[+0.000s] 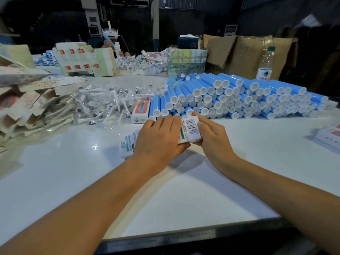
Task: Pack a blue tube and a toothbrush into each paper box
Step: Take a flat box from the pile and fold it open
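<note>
I log a white paper box (190, 130) with a barcode and green print, lying on the white table (239, 162) near the middle, held between both hands. The left hand (160, 138) lies over its left part, fingers fairly straight across the top and thumb tucked under the near edge. The right hand (211, 133) grips the right end, forefinger stretched along the far side, the other fingers curled beneath. I cannot tell whether the box is filled; its ends are hidden.

Under the left hand a flat printed sheet or second box (127, 144) shows blue lettering.

Just beyond the hands sits the stack of blue tubes (239, 96) with white caps, piled in rows, cap ends toward me. A closed red-and-white box (140, 112) lies touching the stack's left side. Left of that: a heap of toothbrushes (103, 105) in clear wrappers. Far left: a pile of flat unfolded box blanks (24, 100).

At the right edge, more finished boxes (329, 135), partly out of view. Behind the tubes a water bottle (265, 65) stands upright before brown cardboard (248, 50). Across the table, another person (112, 41) wearing a headset.
</note>
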Tool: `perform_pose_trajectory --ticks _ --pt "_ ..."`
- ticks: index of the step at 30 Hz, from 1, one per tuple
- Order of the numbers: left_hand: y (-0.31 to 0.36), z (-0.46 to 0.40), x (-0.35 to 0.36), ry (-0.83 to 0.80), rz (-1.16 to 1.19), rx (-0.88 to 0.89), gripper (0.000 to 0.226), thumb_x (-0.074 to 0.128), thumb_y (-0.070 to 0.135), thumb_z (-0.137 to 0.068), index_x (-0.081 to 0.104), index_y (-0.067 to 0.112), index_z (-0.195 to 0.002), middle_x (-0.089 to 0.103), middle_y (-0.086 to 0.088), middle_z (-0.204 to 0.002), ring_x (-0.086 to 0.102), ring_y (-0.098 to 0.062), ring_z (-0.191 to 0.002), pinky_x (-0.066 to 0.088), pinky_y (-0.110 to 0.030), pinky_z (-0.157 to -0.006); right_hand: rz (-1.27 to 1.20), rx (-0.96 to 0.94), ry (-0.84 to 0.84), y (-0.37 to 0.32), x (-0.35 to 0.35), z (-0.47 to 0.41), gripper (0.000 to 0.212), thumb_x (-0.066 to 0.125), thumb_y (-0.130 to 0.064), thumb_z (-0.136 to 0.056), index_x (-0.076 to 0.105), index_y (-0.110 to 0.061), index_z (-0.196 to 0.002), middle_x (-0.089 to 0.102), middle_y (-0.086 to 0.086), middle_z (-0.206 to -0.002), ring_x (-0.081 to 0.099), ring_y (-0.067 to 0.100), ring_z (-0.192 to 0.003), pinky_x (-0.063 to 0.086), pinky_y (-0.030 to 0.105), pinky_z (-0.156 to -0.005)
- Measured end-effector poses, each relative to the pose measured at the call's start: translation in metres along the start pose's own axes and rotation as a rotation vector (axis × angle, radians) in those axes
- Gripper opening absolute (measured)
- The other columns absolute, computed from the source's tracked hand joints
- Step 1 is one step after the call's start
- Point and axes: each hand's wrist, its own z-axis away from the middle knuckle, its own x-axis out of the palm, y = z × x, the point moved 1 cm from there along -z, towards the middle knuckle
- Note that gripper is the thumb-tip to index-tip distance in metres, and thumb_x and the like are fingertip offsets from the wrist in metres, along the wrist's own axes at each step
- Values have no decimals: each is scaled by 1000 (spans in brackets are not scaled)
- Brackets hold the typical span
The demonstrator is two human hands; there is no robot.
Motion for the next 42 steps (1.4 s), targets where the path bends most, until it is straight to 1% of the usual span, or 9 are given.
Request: perform_pose_trajectory --ticks 6,9,11,14,18,22,29,34,42 --pt "0 -2 -1 6 12 -47 64 66 49 -72 64 -5 -106 67 -17 -88 65 -31 -72 49 -35 -60 -153 21 -30 -4 2 0 34 35 -11 -101 57 -21 -124 72 -8 -87 67 2 -80 53 18 -67" --pt "-4 -2 -1 -15 19 -95 65 75 47 -71 63 -5 -108 67 -18 -92 65 -33 -76 49 -36 -61 4 -75 -10 -6 2 2 27 45 -15 -99 61 -36 -101 71 -13 -89 66 5 -89 56 27 -78" --pt "-7 -3 -2 -42 30 -124 65 75 46 -73 61 -4 -113 66 -18 -99 65 -34 -83 48 -39 -65 164 -137 66 -6 0 2 15 55 -17 -94 61 -31 -93 70 -7 -96 64 10 -93 56 33 -83" --pt "-9 -2 -2 -60 29 -143 66 68 49 -79 56 -1 -121 64 -17 -110 62 -34 -95 46 -41 -74 282 -169 179 -6 -2 1 9 66 -22 -87 58 -22 -84 66 3 -94 59 10 -82 52 23 -72" --pt "-8 -2 3 -88 -4 -133 71 50 57 -88 40 6 -136 52 -10 -128 52 -28 -111 37 -38 -86 307 -181 196 -6 -1 2 16 68 -18 -86 57 -20 -75 64 -3 -77 54 1 -65 44 12 -56" --pt "-7 -2 8 -91 -36 -129 72 40 61 -91 30 9 -140 45 -7 -135 46 -24 -116 33 -34 -88 391 -236 194 -5 1 3 20 66 -14 -88 55 -21 -73 60 -6 -75 52 -5 -63 41 9 -56" --pt "-7 -3 9 -106 -47 -166 73 39 62 -90 28 11 -141 43 -4 -136 45 -22 -119 32 -32 -89 434 -276 203 -7 2 6 22 66 -15 -87 56 -28 -74 62 -7 -81 54 3 -68 42 9 -62" --pt "-11 -3 9 -123 -60 -218 71 38 63 -89 28 14 -139 45 -3 -131 46 -21 -117 33 -32 -87 316 -180 196 -6 -1 2 16 68 -17 -85 60 -20 -72 63 -7 -71 54 -2 -60 43 10 -56" --pt "-9 -2 11 -142 -98 -183 70 37 64 -90 27 13 -137 44 -2 -133 46 -21 -116 33 -32 -88 446 -276 166 -3 0 6 26 65 -7 -86 53 -19 -67 56 -1 -68 46 4 -60 37 12 -56"
